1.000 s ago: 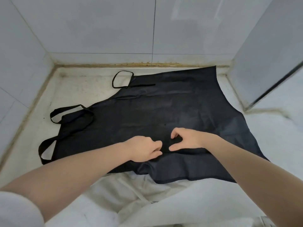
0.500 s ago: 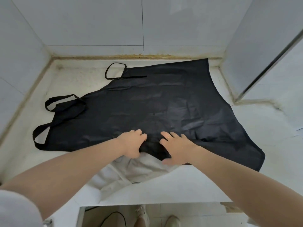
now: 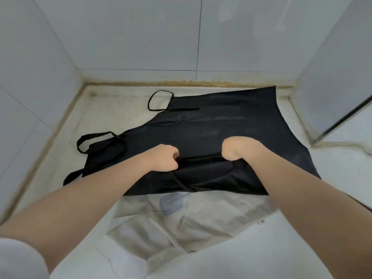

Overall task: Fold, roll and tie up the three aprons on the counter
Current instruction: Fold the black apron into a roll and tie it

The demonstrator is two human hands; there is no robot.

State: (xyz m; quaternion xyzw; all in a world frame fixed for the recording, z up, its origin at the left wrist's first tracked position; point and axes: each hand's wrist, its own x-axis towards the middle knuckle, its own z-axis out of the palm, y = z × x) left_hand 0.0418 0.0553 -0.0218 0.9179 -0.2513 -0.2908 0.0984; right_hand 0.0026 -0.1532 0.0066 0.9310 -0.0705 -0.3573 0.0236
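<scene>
A black apron point(image 3: 211, 129) lies spread on the white counter point(image 3: 112, 117), its neck loop and straps off to the left. The near edge has been folded back over the apron into a doubled band point(image 3: 211, 178). My left hand point(image 3: 164, 158) grips the fold line with curled fingers. My right hand point(image 3: 233, 148) holds the same fold further right, wrist bent, its fingers hidden under the cloth. A thin black tie point(image 3: 182, 183) trails across the folded band. Under the black apron lies a pale beige apron point(image 3: 191, 216), sticking out toward me.
Tiled walls close in the counter at the back, left and right point(image 3: 332, 77). A grimy joint runs along the back edge. A bluish patch point(image 3: 173, 202) shows on the beige cloth. White cloth fills the bottom of the view.
Both hands went from lying flat at the apron's near edge to gripping it. They have carried that edge away from me, over the apron, uncovering more of the beige cloth.
</scene>
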